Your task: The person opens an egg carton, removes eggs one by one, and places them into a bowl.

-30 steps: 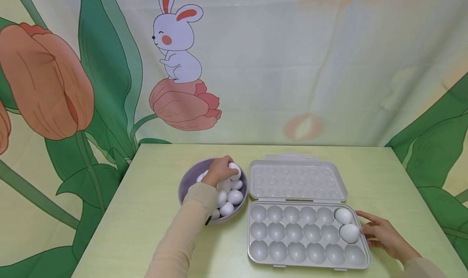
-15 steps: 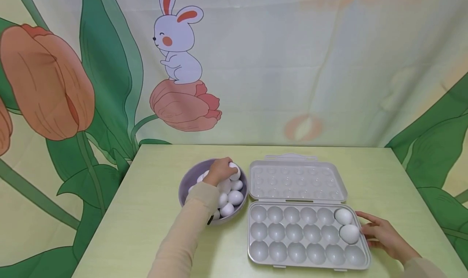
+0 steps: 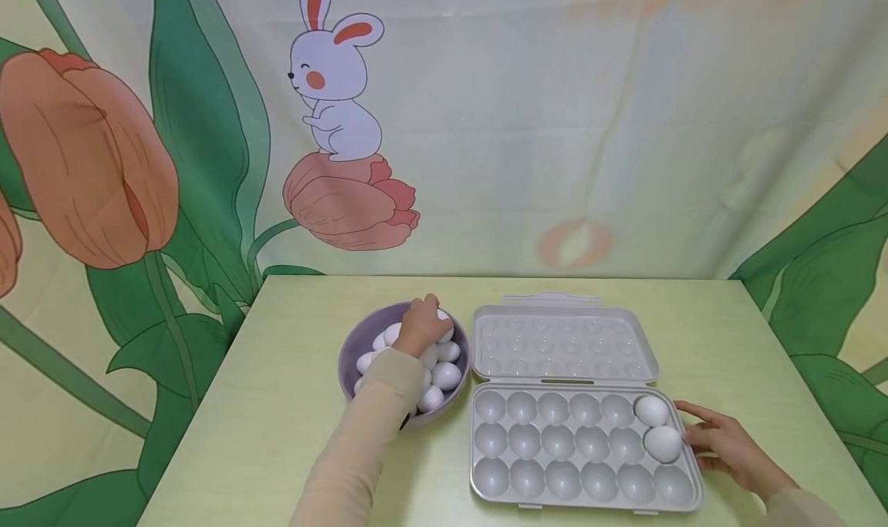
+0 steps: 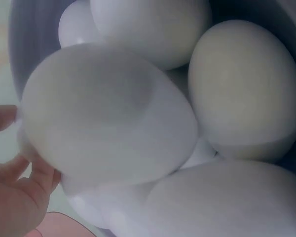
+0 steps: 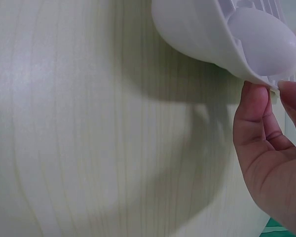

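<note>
My left hand [image 3: 423, 329] reaches into a purple-grey bowl [image 3: 350, 346] heaped with white eggs [image 3: 446, 375]. Its fingers and thumb hold an egg [image 3: 446, 328] near the bowl's back right side. In the left wrist view the fingers [image 4: 39, 180] curl behind a large near egg [image 4: 108, 113], which mostly hides the held one. At the right end of a grey egg box [image 3: 576, 496], my right hand [image 3: 731, 446] pinches the rim between thumb and fingers. Two eggs sit in the box's right column, a back egg [image 3: 652, 411] and a middle egg [image 3: 664, 443].
The box's lid [image 3: 565, 342] lies folded back flat behind its base. Bowl and box stand side by side on a pale wood-grain table [image 3: 277, 404]. A printed curtain [image 3: 486, 126] with a rabbit and tulips hangs along the table's back edge.
My left hand has shifted slightly at the bowl's back right, its fingers now covering more of the held egg. The right hand and egg box stay in place.
</note>
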Demonstrator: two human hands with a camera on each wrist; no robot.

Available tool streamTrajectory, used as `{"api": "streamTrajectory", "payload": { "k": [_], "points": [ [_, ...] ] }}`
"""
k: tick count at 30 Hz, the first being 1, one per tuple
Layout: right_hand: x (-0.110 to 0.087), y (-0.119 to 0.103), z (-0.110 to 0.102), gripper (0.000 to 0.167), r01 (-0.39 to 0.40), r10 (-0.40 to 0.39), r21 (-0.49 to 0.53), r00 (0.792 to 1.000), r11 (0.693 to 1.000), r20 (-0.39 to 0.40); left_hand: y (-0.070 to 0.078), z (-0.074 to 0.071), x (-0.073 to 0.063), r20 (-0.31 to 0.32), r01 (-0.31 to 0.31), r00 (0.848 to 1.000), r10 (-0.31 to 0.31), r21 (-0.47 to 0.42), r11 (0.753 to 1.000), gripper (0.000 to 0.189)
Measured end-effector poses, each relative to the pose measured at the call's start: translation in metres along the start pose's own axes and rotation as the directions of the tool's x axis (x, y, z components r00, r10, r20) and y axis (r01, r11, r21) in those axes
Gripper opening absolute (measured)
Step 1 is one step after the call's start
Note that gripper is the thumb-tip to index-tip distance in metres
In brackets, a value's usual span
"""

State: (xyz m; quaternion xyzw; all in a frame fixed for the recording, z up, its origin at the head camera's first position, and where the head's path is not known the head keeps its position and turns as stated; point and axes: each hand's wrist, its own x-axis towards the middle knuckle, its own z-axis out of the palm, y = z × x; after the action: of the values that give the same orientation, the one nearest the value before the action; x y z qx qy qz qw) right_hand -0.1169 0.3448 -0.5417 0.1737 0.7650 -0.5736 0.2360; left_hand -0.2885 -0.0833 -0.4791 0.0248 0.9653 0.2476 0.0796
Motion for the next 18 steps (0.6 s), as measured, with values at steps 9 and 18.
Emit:
{"api": "streamTrajectory", "payload": {
  "k": [9,18],
  "points": [
    [0.0006,0.0006,0.0,0.062,0.012,-0.012,0.001,1.0,1.0,0.004,0.0047,0.0005,-0.0022,-0.05,0.046,0.998,-0.042,0.071,0.996,0.033],
    [0.0008,0.0014,-0.0002,0.062,0.008,-0.008,-0.005,1.0,1.0,-0.005,0.0066,0.0018,-0.0037,-0.085,0.099,0.992,-0.089,0.112,0.989,0.034]
  ]
}}
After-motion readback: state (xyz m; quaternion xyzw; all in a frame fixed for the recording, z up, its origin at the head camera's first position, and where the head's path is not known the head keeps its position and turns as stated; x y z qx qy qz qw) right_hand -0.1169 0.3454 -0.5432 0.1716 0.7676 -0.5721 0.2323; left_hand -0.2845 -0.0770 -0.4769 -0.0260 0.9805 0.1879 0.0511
